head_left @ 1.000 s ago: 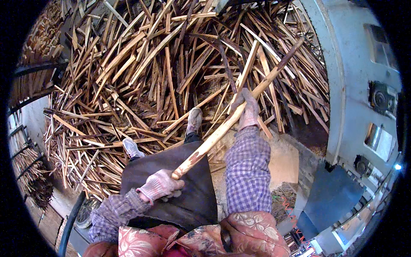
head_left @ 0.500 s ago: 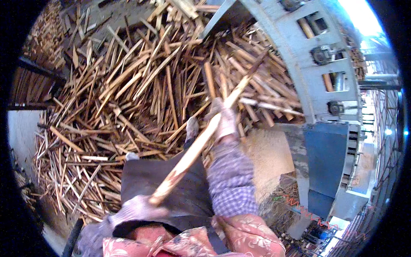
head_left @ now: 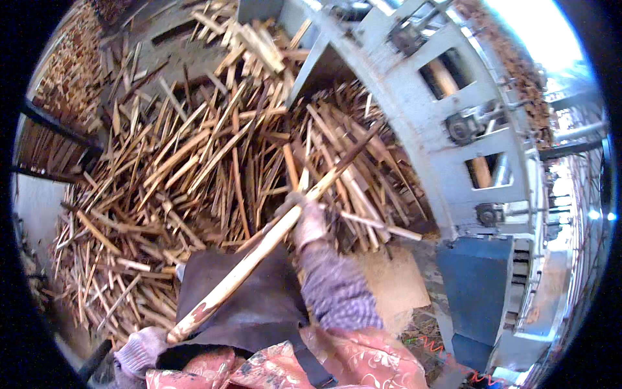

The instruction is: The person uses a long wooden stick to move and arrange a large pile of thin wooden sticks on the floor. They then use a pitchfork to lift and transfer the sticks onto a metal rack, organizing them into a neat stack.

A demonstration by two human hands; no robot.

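A long, pale wooden stick (head_left: 227, 288) with dark patches and a dark far end lies slantwise across my body, from lower left to upper right. My right hand (head_left: 310, 223), in a pale work glove, is closed around it a little beyond its middle. At the near end of the stick is my left hand (head_left: 144, 349), also gloved, its fingers curled against that end and partly hidden. Beneath the stick hangs a dark apron (head_left: 259, 295) over my lap. Past my right hand, the stick's dark tip reaches over a pile of loose wood strips (head_left: 214, 162).
A grey metal machine frame (head_left: 414, 117) with square openings curves along the right, above a blue panel (head_left: 476, 292). A tan board (head_left: 392, 282) lies beside my right arm. Dark metal bars (head_left: 61, 126) stand at the left, near stacked wood (head_left: 71, 71).
The stick and both hands have shifted left and lower in view. My left hand now sits beside the stick's near end instead of under it. The whole view has also shifted.
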